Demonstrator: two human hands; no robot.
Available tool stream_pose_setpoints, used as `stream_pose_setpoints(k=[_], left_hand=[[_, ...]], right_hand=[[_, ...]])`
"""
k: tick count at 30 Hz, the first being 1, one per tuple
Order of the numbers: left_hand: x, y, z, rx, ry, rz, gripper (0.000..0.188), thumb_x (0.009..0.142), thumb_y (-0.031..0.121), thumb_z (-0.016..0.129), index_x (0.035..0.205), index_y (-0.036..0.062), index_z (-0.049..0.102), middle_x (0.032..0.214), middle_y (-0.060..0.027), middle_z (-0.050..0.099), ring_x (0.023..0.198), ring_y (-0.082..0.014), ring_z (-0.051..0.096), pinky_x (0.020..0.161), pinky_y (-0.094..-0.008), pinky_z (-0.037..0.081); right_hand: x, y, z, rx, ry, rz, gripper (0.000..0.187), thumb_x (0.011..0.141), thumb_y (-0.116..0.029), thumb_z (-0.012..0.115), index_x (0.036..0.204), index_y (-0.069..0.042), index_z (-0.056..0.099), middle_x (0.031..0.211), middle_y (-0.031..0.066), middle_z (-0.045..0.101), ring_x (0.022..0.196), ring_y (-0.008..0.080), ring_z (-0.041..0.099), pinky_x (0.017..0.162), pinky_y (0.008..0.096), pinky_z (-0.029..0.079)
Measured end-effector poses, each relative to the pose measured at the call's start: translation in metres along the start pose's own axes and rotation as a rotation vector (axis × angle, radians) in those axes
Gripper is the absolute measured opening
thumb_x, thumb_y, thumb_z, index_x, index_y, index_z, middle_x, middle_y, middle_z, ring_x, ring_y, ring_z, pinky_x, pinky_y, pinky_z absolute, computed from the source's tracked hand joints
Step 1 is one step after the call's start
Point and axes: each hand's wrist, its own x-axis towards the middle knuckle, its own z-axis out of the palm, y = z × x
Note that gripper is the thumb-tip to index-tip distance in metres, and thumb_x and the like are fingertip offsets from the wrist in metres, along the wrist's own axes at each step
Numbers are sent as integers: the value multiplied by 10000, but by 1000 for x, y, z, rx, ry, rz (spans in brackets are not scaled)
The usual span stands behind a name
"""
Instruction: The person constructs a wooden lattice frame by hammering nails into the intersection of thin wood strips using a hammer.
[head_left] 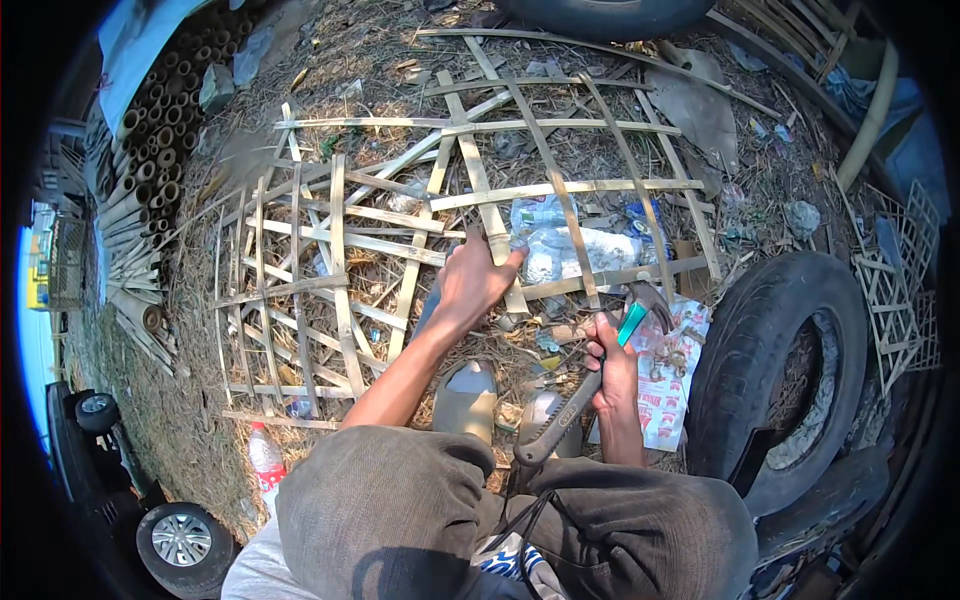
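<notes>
Filling the near edge, bent knees in grey-brown trousers (pixel 390 510) are seen, with a pair of shoes (pixel 465 400) set on the ground just beyond them. A clear bottle (pixel 266 455) with a red cap is stood beside the knee on the left. Slightly farther out, a claw hammer (pixel 562 420) with a dark grey handle and a teal neck is held at a slant by the right hand (pixel 617 378); the grip is closed around it below the head, which is pointed away from the body. Just right of this hand, a printed sheet (pixel 660 425) is spread on the ground, and a worn tyre (pixel 740 370) is laid beside it. By the left hand (pixel 475 285), a pale slat (pixel 472 160) is touched; thumb and fingers are spread apart, but whether the slat is pinched cannot be told. The slat is crossed by others in a bamboo lattice (pixel 620 185), which is stretched over dry litter and crumpled plastic (pixel 545 250) in front of both hands. Farther off, bamboo poles (pixel 165 150) are stacked at the upper left, and another tyre (pixel 610 15) is partly cut off by the top edge.
</notes>
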Motion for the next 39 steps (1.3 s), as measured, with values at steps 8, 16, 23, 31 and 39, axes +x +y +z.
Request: stream_pose_setpoints(k=[8, 16, 23, 31, 39], left_hand=[[15, -31, -12, -164, -6, 51, 503, 898, 281, 730, 1184, -112, 597, 986, -295, 745, 889, -361, 763, 796, -426, 598], [56, -84, -33, -279, 58, 144, 451, 891, 208, 751, 1197, -91, 609, 813, -120, 744, 733, -130, 691, 661, -310, 551], [75, -103, -69, -176, 123, 212, 411, 922, 242, 770, 1171, -54, 628, 665, -42, 680, 550, -76, 572, 507, -280, 446], [94, -97, -37, -454, -66, 258, 334, 971, 137, 748, 1235, 26, 577, 834, -8, 726, 688, -36, 623, 583, -211, 487], [135, -42, -42, -128, -28, 378, 381, 902, 211, 728, 1177, -17, 595, 771, -112, 739, 669, -90, 648, 597, -290, 513]], right_hand=[[-3, -13, -9, -19, 205, -156, 231, 985, -228, 741, 991, -54, 588, 782, 7, 569, 561, 51, 475, 445, 214, 375], [-4, -37, -48, -56, 266, -207, 278, 1029, -316, 686, 1006, -62, 577, 713, -21, 506, 497, 48, 449, 407, 230, 377], [-32, -18, -36, -197, 230, -331, 339, 1114, -391, 492, 908, -125, 447, 720, -22, 431, 538, 65, 414, 455, 240, 365], [-25, 52, 16, -807, -230, -312, 353, 1093, -297, 533, 1198, 5, 385, 858, 125, 545, 787, 235, 565, 740, 420, 479], [-35, 77, 13, -1142, -501, -156, 450, 1042, -346, 586, 1202, 68, 511, 831, 243, 645, 844, 405, 669, 762, 484, 513]])
